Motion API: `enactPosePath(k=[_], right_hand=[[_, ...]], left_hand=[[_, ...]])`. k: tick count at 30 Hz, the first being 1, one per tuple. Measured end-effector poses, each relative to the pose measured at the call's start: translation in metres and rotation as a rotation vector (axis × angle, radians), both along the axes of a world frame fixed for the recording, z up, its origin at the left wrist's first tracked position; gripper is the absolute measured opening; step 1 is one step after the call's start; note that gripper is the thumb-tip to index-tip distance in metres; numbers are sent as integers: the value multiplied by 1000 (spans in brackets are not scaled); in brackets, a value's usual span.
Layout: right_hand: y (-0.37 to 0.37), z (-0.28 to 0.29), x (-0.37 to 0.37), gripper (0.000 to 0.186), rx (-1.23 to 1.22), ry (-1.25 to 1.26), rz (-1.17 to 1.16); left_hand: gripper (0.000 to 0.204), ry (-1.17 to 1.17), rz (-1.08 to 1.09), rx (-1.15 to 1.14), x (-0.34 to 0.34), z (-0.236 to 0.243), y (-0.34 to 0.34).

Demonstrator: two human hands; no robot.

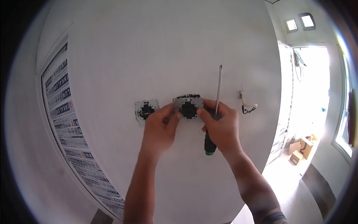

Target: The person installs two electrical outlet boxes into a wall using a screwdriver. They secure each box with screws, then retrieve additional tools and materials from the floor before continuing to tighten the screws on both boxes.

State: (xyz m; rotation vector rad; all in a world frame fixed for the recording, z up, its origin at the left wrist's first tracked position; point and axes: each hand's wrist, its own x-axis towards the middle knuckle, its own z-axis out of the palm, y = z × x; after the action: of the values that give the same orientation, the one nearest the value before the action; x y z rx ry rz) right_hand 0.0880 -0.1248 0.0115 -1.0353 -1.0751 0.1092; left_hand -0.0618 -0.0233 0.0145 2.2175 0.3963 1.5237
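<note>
My left hand (pixel 160 127) and my right hand (pixel 222 125) pinch the two sides of a wall socket insert (pixel 189 109), which has a grey metal frame and a black middle. It sits in front of a dark opening in the white wall, its top edge tilted slightly off. A long screwdriver (pixel 219 86) with a black and green handle is also tucked in my right hand, its shaft pointing up. Left of my left hand, a second socket insert (pixel 146 111) is set in the wall, with rough plaster around it.
Right of my hands, white cable with dark wire ends (pixel 249 107) sticks out of a small wall hole. A panel wrapped in printed film (pixel 71 115) runs down the left. At the far right, a bright doorway (pixel 311 93) shows cardboard boxes (pixel 297 156) on the floor.
</note>
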Motion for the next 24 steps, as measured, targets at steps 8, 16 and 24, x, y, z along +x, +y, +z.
enactPosePath(k=[8,16,24], right_hand=[[16,-20,-5,27,99,20,-78],[21,-24,5,27,121,-88,-75],[27,-38,5,26,169,-178,-180]], left_hand=[[24,33,9,-47,-2,6,-11],[32,9,52,62,-2,-5,1],[26,-65,80,81,1,-16,11]])
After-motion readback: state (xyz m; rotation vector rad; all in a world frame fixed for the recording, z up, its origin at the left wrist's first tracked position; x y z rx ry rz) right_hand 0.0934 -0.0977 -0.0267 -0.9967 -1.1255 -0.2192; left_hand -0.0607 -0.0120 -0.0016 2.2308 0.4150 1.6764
